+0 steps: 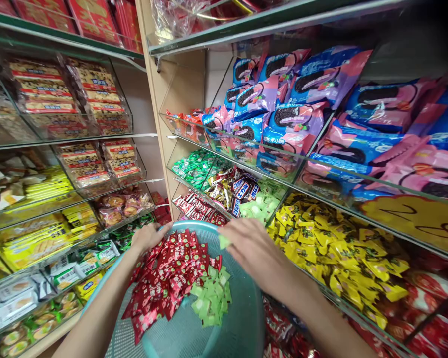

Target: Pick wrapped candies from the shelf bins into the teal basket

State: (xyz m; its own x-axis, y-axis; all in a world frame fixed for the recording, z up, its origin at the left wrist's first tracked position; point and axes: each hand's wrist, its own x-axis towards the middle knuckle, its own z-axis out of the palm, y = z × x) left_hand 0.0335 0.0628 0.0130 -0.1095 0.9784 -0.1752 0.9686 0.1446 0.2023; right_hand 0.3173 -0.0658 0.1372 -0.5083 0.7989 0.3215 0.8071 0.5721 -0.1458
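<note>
Lined on both sides with stock: left glass shelves and right glass shelves, meeting in a far corner at a pale wooden upright. Placed in the near middle, between the two, a teal basket with mesh walls. Filled with red packets on the left and far side, and, touching them on the right, pale green sweets. Closed over the basket's far left rim with the left hand. Pinching a small green sweet at narrowed, blurred fingertips of the right hand, above the far right rim.

Legible on dark bars just beyond: "SNICKERS" and "士力架". Marked "奥利奥" in white, on the right, blue and pink biscuit packets. Beneath these, yellow-wrapped sweets, with print too small to read. Fixed at the far right, a yellow card with handwritten strokes, not certain as figures. On the left, red-banded snack packs with tiny lettering on blue labels; above, red boxes with gold characters, partly cut off.
</note>
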